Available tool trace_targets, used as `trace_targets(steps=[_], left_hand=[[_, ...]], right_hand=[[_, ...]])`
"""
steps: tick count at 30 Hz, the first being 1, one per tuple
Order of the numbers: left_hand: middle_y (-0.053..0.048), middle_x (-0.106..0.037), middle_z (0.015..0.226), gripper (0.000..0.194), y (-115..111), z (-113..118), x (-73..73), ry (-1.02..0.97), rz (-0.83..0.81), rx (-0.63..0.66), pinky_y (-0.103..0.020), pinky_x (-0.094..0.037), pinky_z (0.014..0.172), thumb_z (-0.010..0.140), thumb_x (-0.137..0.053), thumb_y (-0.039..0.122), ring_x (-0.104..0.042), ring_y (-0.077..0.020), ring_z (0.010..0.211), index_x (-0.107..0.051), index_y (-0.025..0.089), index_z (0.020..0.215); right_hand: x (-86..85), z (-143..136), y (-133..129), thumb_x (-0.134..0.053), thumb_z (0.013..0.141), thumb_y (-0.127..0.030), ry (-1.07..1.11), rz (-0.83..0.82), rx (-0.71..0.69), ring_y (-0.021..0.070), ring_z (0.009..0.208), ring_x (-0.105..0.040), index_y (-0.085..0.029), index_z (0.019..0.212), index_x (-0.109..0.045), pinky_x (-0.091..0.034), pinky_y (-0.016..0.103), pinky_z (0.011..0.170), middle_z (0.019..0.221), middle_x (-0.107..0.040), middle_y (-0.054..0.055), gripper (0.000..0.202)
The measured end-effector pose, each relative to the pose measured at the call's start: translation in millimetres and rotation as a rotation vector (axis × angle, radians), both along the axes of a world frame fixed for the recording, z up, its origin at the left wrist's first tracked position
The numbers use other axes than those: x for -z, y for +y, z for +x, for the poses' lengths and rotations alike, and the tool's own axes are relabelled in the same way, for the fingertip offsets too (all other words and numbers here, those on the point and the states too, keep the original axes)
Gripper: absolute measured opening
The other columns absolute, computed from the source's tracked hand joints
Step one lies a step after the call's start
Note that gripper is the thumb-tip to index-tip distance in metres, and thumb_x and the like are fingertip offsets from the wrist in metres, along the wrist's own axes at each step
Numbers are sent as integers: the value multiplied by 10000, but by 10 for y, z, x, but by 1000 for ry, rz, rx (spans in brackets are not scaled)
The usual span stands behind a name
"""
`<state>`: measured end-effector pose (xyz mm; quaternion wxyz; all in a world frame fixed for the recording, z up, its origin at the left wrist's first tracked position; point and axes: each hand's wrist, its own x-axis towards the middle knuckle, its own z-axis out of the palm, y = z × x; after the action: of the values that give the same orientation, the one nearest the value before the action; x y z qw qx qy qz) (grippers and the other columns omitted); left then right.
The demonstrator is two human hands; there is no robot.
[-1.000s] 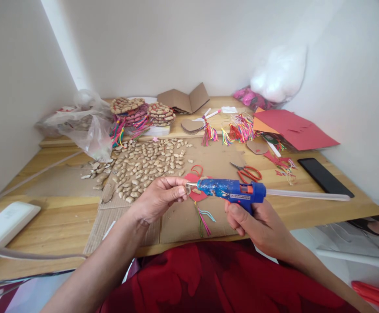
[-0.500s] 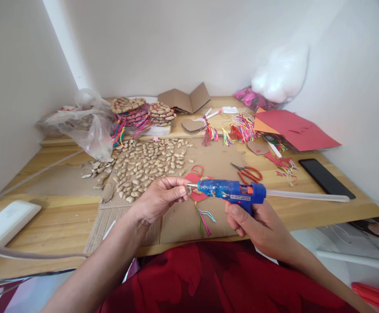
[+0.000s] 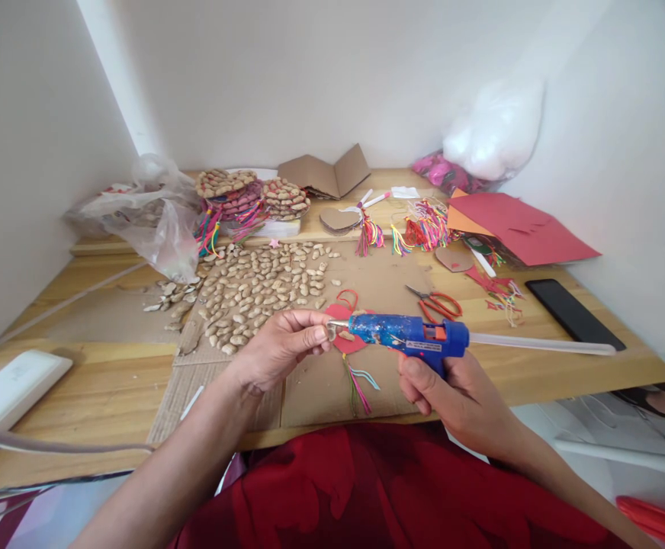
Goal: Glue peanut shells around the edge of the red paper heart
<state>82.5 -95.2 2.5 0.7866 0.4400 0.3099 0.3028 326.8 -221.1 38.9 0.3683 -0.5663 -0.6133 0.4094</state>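
Table point(image 3: 120, 389), right: phone point(image 3: 573, 314), lying flat. Rear right: white bag point(image 3: 493, 133), next to a pink bundle point(image 3: 438, 169). Rear left: translucent bag point(image 3: 166, 229). Near left: white case point(image 3: 20, 393) and cable point(image 3: 69, 443).

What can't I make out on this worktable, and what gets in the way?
All in the head view:
- The small piece pinched in the left hand: mostly covered by the fingers, too small to identify.
- The red piece: its middle is partly hidden behind the glue gun.
- The label: print too small to read.
- The plastic bag: its folds and haze blur the contents.
- The white block: cut off by the left edge.
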Motion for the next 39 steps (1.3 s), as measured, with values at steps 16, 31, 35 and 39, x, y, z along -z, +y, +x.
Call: trace_targets(steps=[16, 31, 35, 39], left_hand=[[-10, -674, 665, 466, 7, -21, -2, -6, 4, 6, -228, -393, 652, 626, -999, 537, -553, -92, 637, -782, 140, 738], [-20, -668, 673, 482, -5, -29, -14, 5, 0, 7, -243, -381, 647, 636, -993, 543, -545, -107, 648, -760, 134, 736], [-19, -663, 677, 492, -7, -31, -14, 11, 1, 18, -244, -398, 664, 632, -992, 553, -560, -110, 658, -751, 133, 719], [-22, -666, 683, 493, -18, -30, -21, -1, -12, 16, -248, -407, 665, 629, -997, 545, -564, -112, 658, -750, 131, 731]], right_hand=[[-22, -11, 13, -521, 1069, -555, 4, -28, 4, 106, 554, -517, -221, 769, -565, -395, 263, 522, 649, -568, -31, 451], [-30, -14, 31, -523, 1065, -548, -13, -24, 5, 122, 556, -522, -221, 764, -576, -405, 269, 521, 644, -573, -19, 448], [-9, -6, 30, -531, 1062, -553, -5, -39, 11, 118, 558, -520, -217, 785, -588, -411, 265, 530, 651, -574, -21, 439], [30, -8, 33, -516, 1064, -576, 42, -46, 32, 114, 562, -529, -208, 791, -598, -414, 262, 536, 665, -581, -15, 466]])
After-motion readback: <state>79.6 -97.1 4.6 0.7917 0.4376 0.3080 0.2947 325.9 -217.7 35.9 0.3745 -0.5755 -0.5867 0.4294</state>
